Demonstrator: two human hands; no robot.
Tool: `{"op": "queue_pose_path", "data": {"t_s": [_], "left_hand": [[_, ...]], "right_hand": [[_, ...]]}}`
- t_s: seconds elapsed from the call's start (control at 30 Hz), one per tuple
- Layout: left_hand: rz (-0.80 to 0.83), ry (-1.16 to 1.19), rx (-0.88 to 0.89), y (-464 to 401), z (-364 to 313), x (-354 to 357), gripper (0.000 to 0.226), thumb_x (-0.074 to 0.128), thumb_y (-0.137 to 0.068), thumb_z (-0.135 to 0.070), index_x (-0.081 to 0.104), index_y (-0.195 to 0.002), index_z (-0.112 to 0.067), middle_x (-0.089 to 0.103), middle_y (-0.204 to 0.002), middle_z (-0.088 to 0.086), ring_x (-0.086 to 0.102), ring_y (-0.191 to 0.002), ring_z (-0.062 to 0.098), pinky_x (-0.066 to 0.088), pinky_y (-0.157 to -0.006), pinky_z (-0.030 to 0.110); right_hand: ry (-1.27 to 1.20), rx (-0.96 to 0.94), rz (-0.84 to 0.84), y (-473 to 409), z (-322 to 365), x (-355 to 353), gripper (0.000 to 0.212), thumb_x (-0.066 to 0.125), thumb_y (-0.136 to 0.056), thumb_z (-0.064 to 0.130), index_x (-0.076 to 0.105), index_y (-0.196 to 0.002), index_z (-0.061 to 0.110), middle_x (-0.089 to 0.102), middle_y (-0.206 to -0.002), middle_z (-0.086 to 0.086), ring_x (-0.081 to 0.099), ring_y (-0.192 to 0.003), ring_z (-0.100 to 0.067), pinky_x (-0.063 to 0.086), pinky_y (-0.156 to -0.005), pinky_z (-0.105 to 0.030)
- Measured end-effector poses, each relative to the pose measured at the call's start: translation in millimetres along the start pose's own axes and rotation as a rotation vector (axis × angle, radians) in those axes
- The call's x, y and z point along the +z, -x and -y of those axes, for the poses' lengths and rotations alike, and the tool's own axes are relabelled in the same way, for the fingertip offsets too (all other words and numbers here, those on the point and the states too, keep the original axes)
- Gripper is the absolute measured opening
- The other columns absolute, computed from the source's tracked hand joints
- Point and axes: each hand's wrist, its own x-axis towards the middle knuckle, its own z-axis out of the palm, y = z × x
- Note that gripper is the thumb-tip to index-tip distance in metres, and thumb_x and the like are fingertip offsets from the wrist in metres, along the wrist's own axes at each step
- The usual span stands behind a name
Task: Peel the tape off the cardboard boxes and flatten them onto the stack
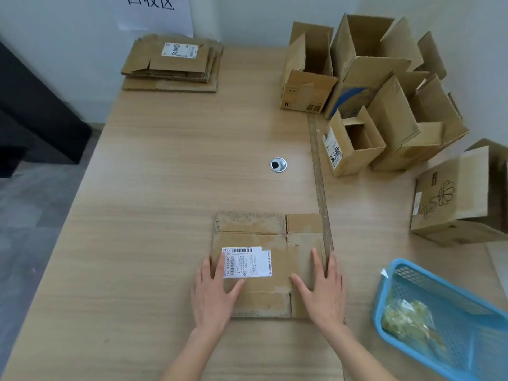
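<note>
A flattened cardboard box (264, 240) with a white shipping label lies on the wooden table (165, 174) near the front edge. My left hand (213, 295) presses flat on its left side, fingers straight over the label's edge. My right hand (321, 291) presses flat on its right side, fingers spread. A stack of flattened boxes (173, 63) sits at the far left corner of the table. Several open, unflattened boxes (371, 86) stand at the far right.
A blue plastic basket (439, 301) holding crumpled tape sits at the near right. A box with a flower drawing (448, 199) lies on its side to the right. A metal cable grommet (278, 164) is set in the table's middle.
</note>
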Motion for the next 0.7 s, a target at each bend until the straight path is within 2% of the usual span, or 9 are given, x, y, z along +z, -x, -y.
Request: {"op": "queue_pose_path", "data": {"t_s": [0.13,0.23,0.3,0.37,0.43,0.57,0.7], "left_hand": [[0.066,0.192,-0.017,8.9,-5.4,-10.6,0.097,0.076,-0.078,-0.055,0.025,-0.159,-0.039,0.029,-0.154,0.001,0.031,-0.141,0.019,0.041,-0.109,0.036],[0.092,0.251,-0.048,20.6,2.7,-16.0,0.108,0.085,-0.071,-0.049,0.024,-0.159,-0.038,0.035,-0.139,0.0,0.039,-0.128,0.017,0.043,-0.105,0.032],[0.09,0.246,-0.031,28.6,8.8,-23.5,0.111,0.087,-0.068,-0.048,0.024,-0.159,-0.038,0.034,-0.131,-0.002,0.04,-0.121,0.015,0.044,-0.099,0.03],[0.064,0.244,-0.023,32.0,11.2,-39.0,0.11,0.087,-0.067,-0.046,0.027,-0.158,-0.038,0.033,-0.124,-0.004,0.041,-0.112,0.013,0.045,-0.09,0.028],[0.035,0.248,-0.017,31.3,12.8,-61.8,0.108,0.088,-0.068,-0.044,0.029,-0.158,-0.039,0.032,-0.122,-0.004,0.039,-0.108,0.012,0.042,-0.085,0.026],[-0.039,0.249,0.013,18.3,24.6,-131.1,0.111,0.089,-0.068,-0.045,0.026,-0.159,-0.037,0.034,-0.126,-0.002,0.037,-0.12,0.016,0.04,-0.091,0.026],[-0.197,0.231,0.027,9.4,54.4,-224.9,0.111,0.088,-0.067,-0.052,0.027,-0.158,-0.037,0.034,-0.112,-0.006,0.04,-0.106,0.014,0.039,-0.08,0.027]], "right_hand": [[-0.175,0.03,0.065,19.1,-2.6,-9.8,0.088,0.067,-0.086,0.064,0.023,-0.159,0.041,0.008,-0.171,-0.001,0.012,-0.156,-0.022,0.024,-0.123,-0.041],[-0.281,0.071,0.106,25.3,4.5,-19.8,0.089,0.082,-0.079,0.047,0.035,-0.154,0.042,0.016,-0.167,-0.001,0.022,-0.153,-0.022,0.034,-0.118,-0.044],[-0.264,0.087,0.143,30.2,12.3,-25.6,0.09,0.085,-0.077,0.043,0.036,-0.152,0.043,0.017,-0.164,-0.002,0.037,-0.145,-0.024,0.044,-0.11,-0.044],[-0.25,0.098,0.156,35.8,26.0,-31.6,0.088,0.086,-0.077,0.04,0.038,-0.15,0.042,0.02,-0.161,-0.006,0.049,-0.135,-0.027,0.049,-0.104,-0.043],[-0.283,0.093,0.147,40.8,45.4,-38.9,0.087,0.088,-0.076,0.036,0.041,-0.149,0.041,0.022,-0.16,-0.009,0.046,-0.137,-0.029,0.046,-0.107,-0.042],[-0.31,-0.004,0.081,40.2,103.1,-68.2,0.086,0.089,-0.074,0.039,0.043,-0.147,0.042,0.024,-0.157,-0.008,0.039,-0.143,-0.029,0.044,-0.109,-0.042],[-0.307,-0.161,-0.002,36.8,198.3,-115.7,0.087,0.087,-0.075,0.04,0.04,-0.149,0.042,0.027,-0.152,-0.005,0.04,-0.141,-0.026,0.046,-0.106,-0.04]]}}
